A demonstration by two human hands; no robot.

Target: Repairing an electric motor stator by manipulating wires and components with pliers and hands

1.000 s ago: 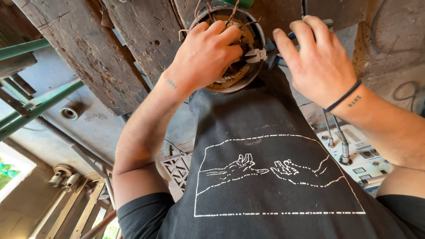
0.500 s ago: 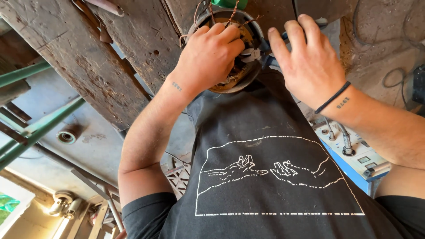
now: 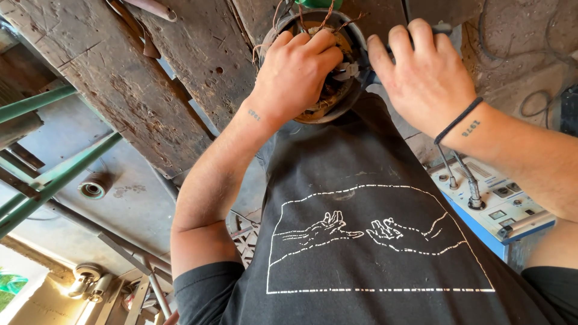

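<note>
A round motor stator (image 3: 335, 107) with copper windings and loose wire ends rests at the edge of a rough wooden workbench (image 3: 150, 90). My left hand (image 3: 298, 72) lies over its open face, fingers curled into the windings. My right hand (image 3: 424, 75) sits just right of the stator, fingers bent around a dark tool (image 3: 442, 28) whose tip is hidden behind the fingers. A black band circles my right wrist. My dark printed shirt fills the lower frame.
A white and blue electrical unit (image 3: 500, 207) with knobs and cables stands on the floor at right. Green metal bars (image 3: 54, 174) run at left, with a small round part (image 3: 93, 188) on the concrete floor. Cables lie at upper right.
The view has shifted slightly, so hands and stator sit higher in the frame. Both hands stay on the stator with only small finger movement.
</note>
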